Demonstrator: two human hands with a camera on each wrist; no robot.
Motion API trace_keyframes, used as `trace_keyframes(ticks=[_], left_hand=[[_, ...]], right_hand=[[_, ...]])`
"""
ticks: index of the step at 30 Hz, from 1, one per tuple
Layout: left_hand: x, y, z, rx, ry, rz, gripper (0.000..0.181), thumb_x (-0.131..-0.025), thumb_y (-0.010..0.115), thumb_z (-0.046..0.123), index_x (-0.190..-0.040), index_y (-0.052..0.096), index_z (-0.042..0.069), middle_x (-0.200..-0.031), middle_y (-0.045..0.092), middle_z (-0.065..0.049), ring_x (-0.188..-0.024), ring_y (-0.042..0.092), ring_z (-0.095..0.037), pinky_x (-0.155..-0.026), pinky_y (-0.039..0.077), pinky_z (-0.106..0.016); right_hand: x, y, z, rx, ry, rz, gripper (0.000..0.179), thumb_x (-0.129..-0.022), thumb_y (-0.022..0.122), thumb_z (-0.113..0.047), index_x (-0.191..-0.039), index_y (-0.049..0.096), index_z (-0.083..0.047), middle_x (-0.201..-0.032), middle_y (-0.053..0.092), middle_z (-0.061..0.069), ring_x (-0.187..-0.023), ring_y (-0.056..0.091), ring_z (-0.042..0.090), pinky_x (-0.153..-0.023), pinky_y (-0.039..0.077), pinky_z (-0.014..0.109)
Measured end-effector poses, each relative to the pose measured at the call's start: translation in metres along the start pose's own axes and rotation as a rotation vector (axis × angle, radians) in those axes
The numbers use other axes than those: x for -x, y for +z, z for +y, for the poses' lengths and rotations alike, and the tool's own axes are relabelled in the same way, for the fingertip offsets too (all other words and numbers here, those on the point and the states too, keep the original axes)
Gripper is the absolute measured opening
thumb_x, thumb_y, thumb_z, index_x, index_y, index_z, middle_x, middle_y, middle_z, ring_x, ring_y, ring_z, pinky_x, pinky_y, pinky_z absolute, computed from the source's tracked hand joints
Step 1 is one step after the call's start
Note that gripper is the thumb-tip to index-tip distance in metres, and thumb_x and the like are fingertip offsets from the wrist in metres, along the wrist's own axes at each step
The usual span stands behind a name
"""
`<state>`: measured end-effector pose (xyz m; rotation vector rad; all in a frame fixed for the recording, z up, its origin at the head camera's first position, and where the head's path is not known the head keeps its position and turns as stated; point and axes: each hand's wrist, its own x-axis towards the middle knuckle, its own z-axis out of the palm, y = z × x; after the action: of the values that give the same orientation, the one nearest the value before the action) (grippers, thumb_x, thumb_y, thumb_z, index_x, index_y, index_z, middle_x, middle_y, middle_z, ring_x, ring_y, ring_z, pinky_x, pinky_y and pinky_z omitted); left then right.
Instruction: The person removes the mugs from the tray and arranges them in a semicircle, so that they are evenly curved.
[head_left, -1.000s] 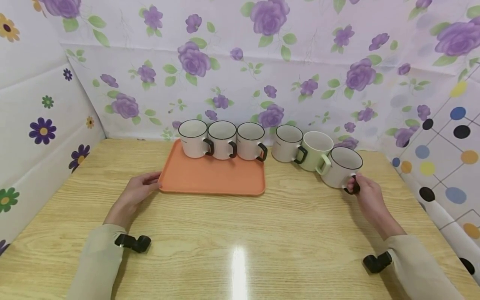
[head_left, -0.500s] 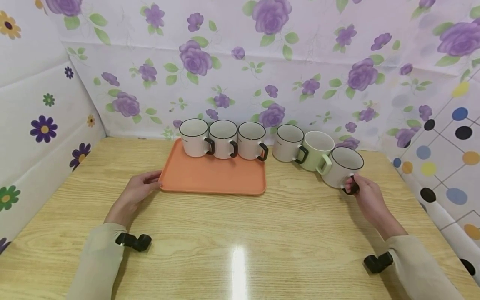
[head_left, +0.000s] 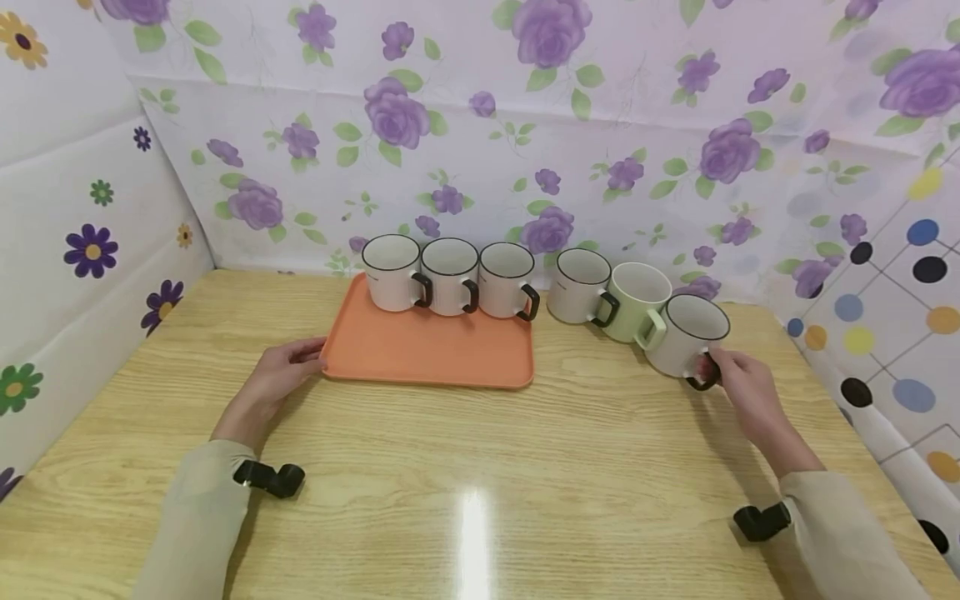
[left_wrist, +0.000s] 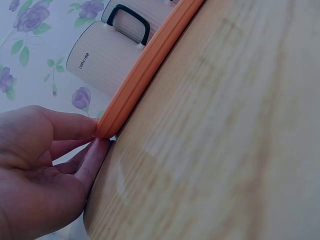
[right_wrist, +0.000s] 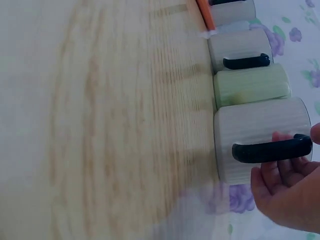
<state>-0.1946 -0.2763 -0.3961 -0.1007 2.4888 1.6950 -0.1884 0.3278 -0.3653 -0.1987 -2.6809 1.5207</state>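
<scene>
Right hand eases back, fingers curled in end mug's handle; mug likely placed. Left hand pinches tray's near-left corner.

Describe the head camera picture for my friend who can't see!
A person's right hand holds a white mug by its black handle, beside a green mug, then another white one, while the left hand touches an orange tray bearing three white mugs.

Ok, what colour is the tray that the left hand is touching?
Orange; the tray shows best in the head view.
</scene>
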Motion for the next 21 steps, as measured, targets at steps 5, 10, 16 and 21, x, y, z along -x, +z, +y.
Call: trace_keyframes(ticks=[5,10,16,21], left_hand=[[-0.001,0.001,0.001,0.006,-0.004,-0.003,0.052,-0.1,0.051,0.006,-0.146,0.033,-0.007,-0.14,0.042,-0.03,-0.127,0.041,-0.036,-0.084,0.044,-0.015],[-0.001,0.002,0.0,0.007,-0.008,-0.004,0.052,-0.1,0.051,0.007,-0.147,0.033,-0.007,-0.141,0.042,-0.029,-0.128,0.041,-0.036,-0.086,0.044,-0.017],[-0.002,0.001,0.0,-0.012,0.01,-0.003,0.051,-0.1,0.052,0.008,-0.146,0.035,-0.007,-0.139,0.044,-0.029,-0.126,0.043,-0.036,-0.084,0.043,-0.016],[0.0,0.0,-0.001,-0.012,0.001,-0.001,0.051,-0.1,0.052,0.007,-0.146,0.034,-0.007,-0.139,0.043,-0.029,-0.126,0.043,-0.036,-0.085,0.044,-0.018]], right_hand=[[0.001,0.001,-0.006,0.206,-0.023,0.099,0.064,-0.101,0.035,-0.051,-0.106,0.064,0.007,-0.102,0.063,0.018,-0.085,0.049,0.021,-0.068,0.039,0.033],[0.0,-0.002,-0.014,0.346,-0.062,0.197,0.057,-0.101,0.039,-0.042,-0.107,0.064,0.009,-0.101,0.063,0.025,-0.08,0.051,0.03,-0.061,0.04,0.035],[-0.004,-0.014,-0.032,0.257,-0.024,0.306,0.055,-0.099,0.041,-0.044,-0.112,0.062,0.004,-0.104,0.06,0.017,-0.086,0.051,0.022,-0.066,0.04,0.033],[-0.015,-0.01,-0.061,0.141,-0.068,0.304,0.047,-0.098,0.045,-0.043,-0.112,0.061,-0.001,-0.097,0.06,0.003,-0.081,0.051,0.006,-0.068,0.041,0.026]])
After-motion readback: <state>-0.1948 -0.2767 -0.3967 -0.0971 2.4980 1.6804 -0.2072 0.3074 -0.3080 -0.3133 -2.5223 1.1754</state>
